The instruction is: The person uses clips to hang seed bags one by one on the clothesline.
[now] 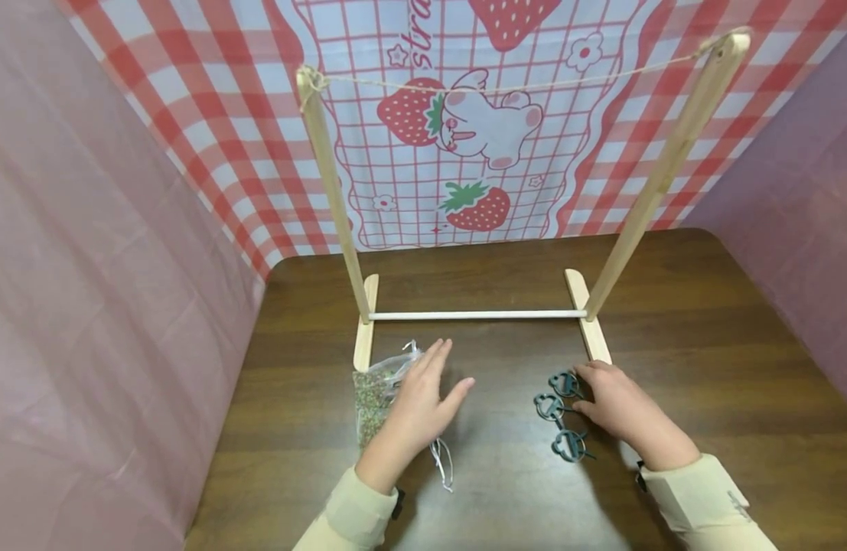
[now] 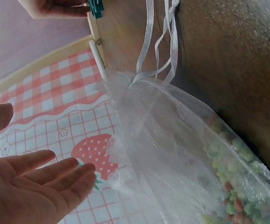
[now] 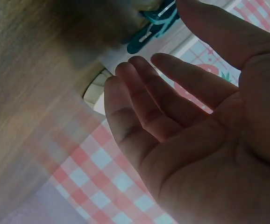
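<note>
My left hand (image 1: 421, 402) hovers at the right side of a sheer white drawstring bag (image 1: 371, 405), fingers straight and thumb spread. Small green and reddish bead-like pieces (image 2: 245, 196) fill the bottom of this bag, and its white ribbons (image 2: 170, 44) trail loose. The left palm (image 2: 27, 196) holds nothing. On the right, three dark green ring-shaped plastic clips (image 1: 550, 408) lie close together on the table. Beside them is my right hand (image 1: 619, 402), fingertips right by the uppermost clip (image 1: 565, 383). In the right wrist view its fingers (image 3: 125, 112) are relaxed, slightly bent, with nothing in the palm.
Behind the hands stands a wooden frame with a left post (image 1: 333, 191), a right post (image 1: 664, 184) and a white crossbar (image 1: 478, 315) low down. A thin string (image 1: 506, 90) joins the post tops. A strawberry-patterned cloth (image 1: 478, 153) hangs behind the brown table (image 1: 285, 383).
</note>
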The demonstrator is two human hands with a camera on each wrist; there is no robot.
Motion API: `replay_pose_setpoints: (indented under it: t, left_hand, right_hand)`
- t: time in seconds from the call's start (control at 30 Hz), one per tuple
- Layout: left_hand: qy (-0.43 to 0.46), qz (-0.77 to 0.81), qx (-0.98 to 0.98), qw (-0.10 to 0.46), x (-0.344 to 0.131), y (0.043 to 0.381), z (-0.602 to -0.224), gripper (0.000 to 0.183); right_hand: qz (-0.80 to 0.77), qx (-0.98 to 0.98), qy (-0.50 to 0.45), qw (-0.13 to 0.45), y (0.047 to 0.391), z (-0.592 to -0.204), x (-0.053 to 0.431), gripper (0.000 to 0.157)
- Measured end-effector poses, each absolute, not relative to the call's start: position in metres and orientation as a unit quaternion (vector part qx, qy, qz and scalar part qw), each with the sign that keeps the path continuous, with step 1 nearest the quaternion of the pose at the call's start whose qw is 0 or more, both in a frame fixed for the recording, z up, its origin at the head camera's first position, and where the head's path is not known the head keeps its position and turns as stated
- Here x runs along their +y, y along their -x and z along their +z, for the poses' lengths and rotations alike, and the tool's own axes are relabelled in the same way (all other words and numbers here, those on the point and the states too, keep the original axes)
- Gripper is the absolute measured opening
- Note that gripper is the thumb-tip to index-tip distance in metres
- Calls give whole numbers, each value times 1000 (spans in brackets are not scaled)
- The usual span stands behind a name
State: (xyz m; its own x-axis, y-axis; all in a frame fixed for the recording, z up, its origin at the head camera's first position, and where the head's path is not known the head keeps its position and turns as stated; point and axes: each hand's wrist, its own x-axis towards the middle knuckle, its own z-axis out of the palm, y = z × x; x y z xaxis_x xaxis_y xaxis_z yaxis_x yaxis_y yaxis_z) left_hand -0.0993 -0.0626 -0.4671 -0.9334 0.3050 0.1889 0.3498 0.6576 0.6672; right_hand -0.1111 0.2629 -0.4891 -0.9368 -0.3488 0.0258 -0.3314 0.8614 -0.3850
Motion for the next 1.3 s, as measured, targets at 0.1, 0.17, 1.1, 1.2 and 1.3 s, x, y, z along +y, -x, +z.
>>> replay_pose_setpoints:
  t: [0.1, 0.17, 1.1, 1.2, 1.3]
  left_hand:
    - [188, -379, -906, 31, -61, 101, -466, 70]
    - [192, -380, -904, 34, -60, 101, -466, 69]
    - [197, -370, -908, 23, -61, 101, -474, 69]
    - [197, -369, -908, 22, -61, 102, -474, 69]
    - [200, -366, -909, 22, -61, 103, -474, 69]
  right_hand:
    - [-191, 965, 178, 29, 112, -492, 264, 52]
    - [-190, 965, 177, 28, 113, -495, 265, 52]
    - [-205, 963, 173, -7, 116, -503, 268, 24]
    - [-207, 963, 175, -17, 115, -500, 267, 23]
    - [-212, 958, 189, -42, 114, -495, 264, 22]
